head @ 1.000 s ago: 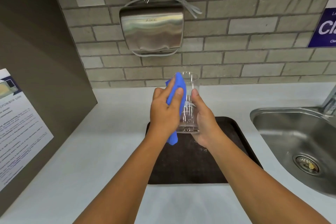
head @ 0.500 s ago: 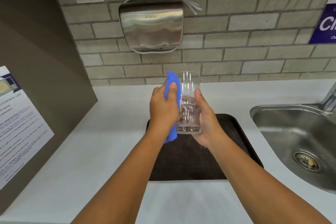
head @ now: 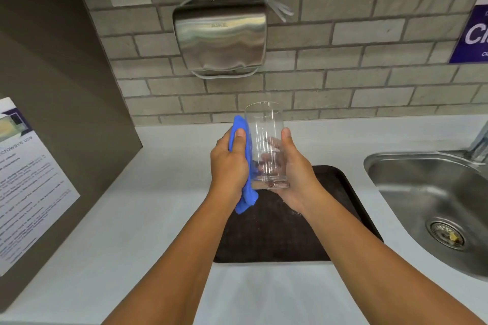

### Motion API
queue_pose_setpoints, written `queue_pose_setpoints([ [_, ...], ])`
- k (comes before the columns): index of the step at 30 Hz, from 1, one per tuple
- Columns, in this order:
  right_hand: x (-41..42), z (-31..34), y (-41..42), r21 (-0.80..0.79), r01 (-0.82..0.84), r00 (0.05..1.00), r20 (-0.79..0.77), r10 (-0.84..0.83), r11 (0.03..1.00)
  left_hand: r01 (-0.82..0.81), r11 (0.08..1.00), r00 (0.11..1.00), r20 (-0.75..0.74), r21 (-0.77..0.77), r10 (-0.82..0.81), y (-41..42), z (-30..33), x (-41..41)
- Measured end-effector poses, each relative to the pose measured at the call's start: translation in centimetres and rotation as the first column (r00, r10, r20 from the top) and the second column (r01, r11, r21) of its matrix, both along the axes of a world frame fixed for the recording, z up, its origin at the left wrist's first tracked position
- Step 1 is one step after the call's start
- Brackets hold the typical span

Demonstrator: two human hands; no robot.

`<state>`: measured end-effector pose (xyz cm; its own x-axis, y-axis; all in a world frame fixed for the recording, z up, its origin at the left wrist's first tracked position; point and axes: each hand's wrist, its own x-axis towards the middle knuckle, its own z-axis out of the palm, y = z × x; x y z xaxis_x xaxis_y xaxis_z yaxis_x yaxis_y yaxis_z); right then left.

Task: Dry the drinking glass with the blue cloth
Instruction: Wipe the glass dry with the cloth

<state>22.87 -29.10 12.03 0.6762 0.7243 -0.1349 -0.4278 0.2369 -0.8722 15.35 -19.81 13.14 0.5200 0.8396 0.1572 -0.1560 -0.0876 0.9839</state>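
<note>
Both grips closed — right hand (head: 293, 174) clasps the glass (head: 265, 148), left hand (head: 229, 166) presses blue cloth (head: 244, 192) against it.

Blue cloth (head: 244, 166), clear glass (head: 265, 145), dark brown tray (head: 330, 219), grey brick wall (head: 343, 74).

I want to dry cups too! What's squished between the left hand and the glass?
The blue cloth. In the head view, the left hand presses it against the glass.

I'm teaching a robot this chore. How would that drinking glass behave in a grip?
The drinking glass looks smooth, straight-walled and clear, so probably slippery, more so if wet. It is likely rigid yet breakable; the right hand cups its base while the left hand presses the blue cloth against its side. Its thick base probably steadies it upright.
</note>
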Motion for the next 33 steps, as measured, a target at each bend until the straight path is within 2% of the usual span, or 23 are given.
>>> queue_pose_setpoints([
  [3,-0.5,-0.1,0.1,-0.109,0.125,0.992,0.029,-0.123,0.986,-0.026,0.995,0.999,-0.019,0.097,0.028,-0.2,-0.5,0.0],
  [10,-1.1,-0.3,0.2,-0.141,0.159,0.977,0.164,-0.135,0.977,-0.062,0.953,0.998,-0.012,0.297,0.069,-1.6,-0.6,-0.3],
  [15,-1.4,-0.4,0.0,-0.097,0.155,0.972,0.193,-0.134,0.983,-0.016,0.841,1.0,0.001,0.541,0.018,-2.9,-0.2,-0.5],
  [18,-1.3,-0.1,-0.3,-0.057,0.097,0.991,0.102,-0.091,0.994,0.018,0.919,1.0,-0.025,0.394,-0.008,-1.6,0.6,-0.3],
  [20,-1.3,-0.3,-0.4,-0.04,0.069,0.997,0.044,-0.067,0.997,0.05,0.986,0.999,-0.023,0.159,-0.047,-0.6,1.0,-0.2],
  [22,-1.4,-0.6,-0.4,-0.023,0.06,0.998,0.005,-0.06,0.998,0.102,0.994,0.993,-0.063,-0.033,-0.104,-0.2,1.4,-0.2],
  [24,-1.5,-0.8,-0.5,-0.036,0.062,0.998,-0.012,-0.063,0.997,0.112,0.987,0.984,-0.125,-0.112,-0.126,-0.3,1.9,-0.3],
  [25,-1.5,-0.7,-0.5,-0.045,0.068,0.998,-0.008,-0.069,0.997,0.094,0.99,0.984,-0.139,-0.101,-0.108,-0.4,2.0,-0.3],
  [26,-1.6,-0.6,-0.5,-0.057,0.081,0.997,0.001,-0.081,0.995,0.068,0.997,0.987,-0.142,-0.027,-0.071,-0.6,2.0,-0.3],
  [27,-1.7,-0.5,-0.4,-0.073,0.101,0.995,0.011,-0.101,0.992,0.038,0.991,0.991,-0.135,0.126,-0.021,-0.9,1.8,-0.2],
  [29,-1.7,-0.2,-0.3,-0.099,0.129,0.991,0.037,-0.126,0.987,0.032,0.873,0.99,-0.134,0.486,0.039,-1.7,1.2,-0.3],
  [30,-1.7,-0.1,-0.3,-0.101,0.124,0.991,0.056,-0.119,0.987,0.041,0.808,0.991,-0.128,0.587,0.042,-2.1,0.8,-0.2],
  [31,-1.6,0.0,-0.4,-0.096,0.108,0.992,0.069,-0.102,0.989,0.041,0.791,0.993,-0.11,0.611,0.033,-2.2,0.6,-0.1],
  [32,-1.6,0.0,-0.5,-0.088,0.088,0.994,0.07,-0.082,0.992,0.026,0.824,0.996,-0.09,0.567,0.03,-2.1,0.6,-0.1],
  [33,-1.5,0.1,-0.6,-0.072,0.07,0.996,0.057,-0.066,0.995,0.01,0.889,0.997,-0.073,0.457,0.026,-1.8,0.7,-0.2],
])
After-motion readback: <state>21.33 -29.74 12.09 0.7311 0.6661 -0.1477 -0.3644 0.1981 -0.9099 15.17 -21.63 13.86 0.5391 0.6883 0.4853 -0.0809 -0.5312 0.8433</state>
